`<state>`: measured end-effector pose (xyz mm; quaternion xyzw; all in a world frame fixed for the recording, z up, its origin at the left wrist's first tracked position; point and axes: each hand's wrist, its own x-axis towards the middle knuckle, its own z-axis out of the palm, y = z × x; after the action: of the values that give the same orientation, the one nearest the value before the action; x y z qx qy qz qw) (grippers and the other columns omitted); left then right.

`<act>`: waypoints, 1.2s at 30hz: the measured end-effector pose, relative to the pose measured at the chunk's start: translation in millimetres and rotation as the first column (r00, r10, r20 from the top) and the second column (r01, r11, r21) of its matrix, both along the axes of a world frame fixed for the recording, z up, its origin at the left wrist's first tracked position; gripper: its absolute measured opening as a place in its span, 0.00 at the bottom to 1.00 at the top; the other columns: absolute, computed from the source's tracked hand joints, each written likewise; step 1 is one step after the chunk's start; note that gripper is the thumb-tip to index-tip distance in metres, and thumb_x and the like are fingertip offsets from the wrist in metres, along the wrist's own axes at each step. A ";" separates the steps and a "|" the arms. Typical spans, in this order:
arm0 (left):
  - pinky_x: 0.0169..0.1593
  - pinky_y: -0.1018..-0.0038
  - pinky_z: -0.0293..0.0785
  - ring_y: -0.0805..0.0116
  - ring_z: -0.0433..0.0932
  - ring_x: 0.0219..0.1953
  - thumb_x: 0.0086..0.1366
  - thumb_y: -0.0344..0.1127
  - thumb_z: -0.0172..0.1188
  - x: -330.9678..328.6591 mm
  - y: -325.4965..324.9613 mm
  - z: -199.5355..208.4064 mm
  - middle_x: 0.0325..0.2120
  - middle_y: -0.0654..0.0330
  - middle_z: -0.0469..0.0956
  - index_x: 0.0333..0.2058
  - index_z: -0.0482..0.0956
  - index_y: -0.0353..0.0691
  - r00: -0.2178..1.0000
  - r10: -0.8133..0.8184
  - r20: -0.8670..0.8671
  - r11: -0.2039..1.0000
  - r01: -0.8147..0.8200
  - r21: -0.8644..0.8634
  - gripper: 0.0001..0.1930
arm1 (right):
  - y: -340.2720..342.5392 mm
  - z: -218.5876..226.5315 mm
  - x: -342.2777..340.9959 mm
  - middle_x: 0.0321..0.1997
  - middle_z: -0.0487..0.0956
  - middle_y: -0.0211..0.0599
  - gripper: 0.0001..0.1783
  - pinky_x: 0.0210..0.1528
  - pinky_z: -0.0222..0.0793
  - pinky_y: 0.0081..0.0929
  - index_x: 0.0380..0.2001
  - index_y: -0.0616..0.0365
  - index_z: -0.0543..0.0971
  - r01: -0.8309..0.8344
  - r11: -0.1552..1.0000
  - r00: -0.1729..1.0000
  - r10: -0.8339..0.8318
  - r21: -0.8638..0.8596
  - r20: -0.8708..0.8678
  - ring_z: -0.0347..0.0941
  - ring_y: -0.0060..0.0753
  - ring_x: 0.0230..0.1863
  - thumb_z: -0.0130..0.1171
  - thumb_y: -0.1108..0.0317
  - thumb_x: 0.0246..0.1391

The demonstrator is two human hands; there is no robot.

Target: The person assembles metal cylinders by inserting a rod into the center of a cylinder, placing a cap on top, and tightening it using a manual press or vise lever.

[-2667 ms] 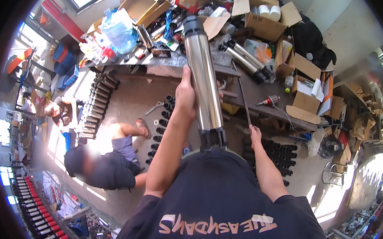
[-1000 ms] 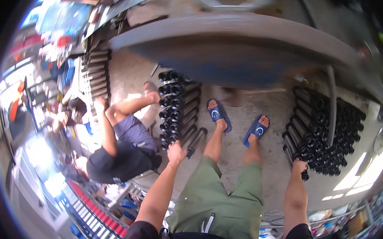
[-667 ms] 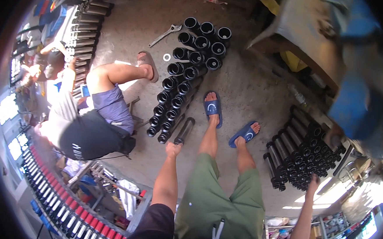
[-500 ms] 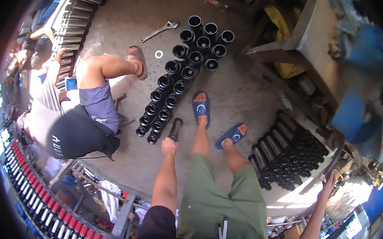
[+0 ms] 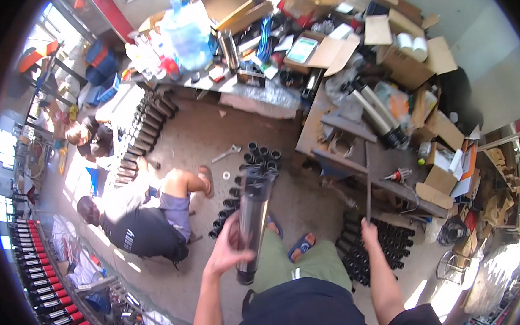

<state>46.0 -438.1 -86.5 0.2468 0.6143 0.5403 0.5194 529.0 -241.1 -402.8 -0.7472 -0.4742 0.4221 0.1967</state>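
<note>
The left hand (image 5: 229,247) is wrapped around the lower part of a metal tube (image 5: 254,216) with black ends, the thumb lying across its near side; the tube is held above the floor (image 5: 297,191), in front of the person's body. The right hand (image 5: 369,232), well apart from it, appears closed on the near end of a long bar (image 5: 368,181), though its fingers are small and partly hidden. The bar reaches up to a clamp (image 5: 340,145) on the workbench (image 5: 385,161). Beyond the clamp lie two shiny tubes (image 5: 373,113) with black ends, near open cardboard boxes (image 5: 405,69); a small red tool (image 5: 398,175) rests toward the bench's front edge. On the floor stand black-ended pipes (image 5: 263,152), with a wrench (image 5: 227,154) and a white ring (image 5: 226,175) to their left. Further left, a co-worker (image 5: 148,233) in a dark shirt sits low beside a row of pipes (image 5: 149,129).
</note>
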 end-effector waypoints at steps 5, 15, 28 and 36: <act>0.40 0.76 0.73 0.73 0.76 0.35 0.42 0.26 0.77 30.2 175.3 93.4 0.34 0.64 0.78 0.39 0.79 0.39 0.991 0.012 -0.134 0.780 0.075 0.621 0.23 | -54.1 105.1 -39.8 0.23 0.80 0.51 0.33 0.38 0.72 0.43 0.25 0.66 0.82 0.098 0.994 0.981 -0.087 -0.052 0.171 0.80 0.44 0.30 0.60 0.39 0.55; 0.37 0.76 0.72 0.77 0.75 0.30 0.53 0.31 0.76 54.9 418.3 65.7 0.28 0.68 0.78 0.33 0.79 0.37 0.990 -0.048 0.132 0.830 -0.035 0.557 0.13 | -172.0 193.2 -52.2 0.14 0.73 0.43 0.28 0.27 0.68 0.37 0.20 0.63 0.79 0.211 0.957 0.949 -0.250 0.200 0.193 0.73 0.36 0.18 0.63 0.46 0.57; 0.54 0.64 0.73 0.61 0.78 0.46 0.30 0.30 0.74 54.6 443.9 81.2 0.40 0.56 0.82 0.43 0.79 0.37 0.530 -0.817 -0.228 0.364 0.780 0.510 0.33 | -121.6 288.1 -37.5 0.11 0.66 0.41 0.21 0.19 0.57 0.32 0.17 0.63 0.74 0.116 0.923 0.989 -0.143 0.367 0.046 0.60 0.30 0.12 0.65 0.59 0.56; 0.52 0.71 0.71 0.71 0.74 0.45 0.38 0.27 0.74 91.7 399.8 47.4 0.41 0.67 0.76 0.48 0.75 0.40 0.852 -0.411 -0.325 0.714 0.523 0.466 0.33 | -56.4 341.0 27.1 0.10 0.66 0.39 0.17 0.20 0.58 0.30 0.19 0.63 0.75 -0.185 0.915 0.964 0.098 0.360 0.245 0.63 0.29 0.12 0.66 0.64 0.54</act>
<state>137.7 -38.3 -39.1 0.5825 0.4026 0.5134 0.4848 556.1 -297.4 -61.8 -0.7009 -0.6189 0.2493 0.2520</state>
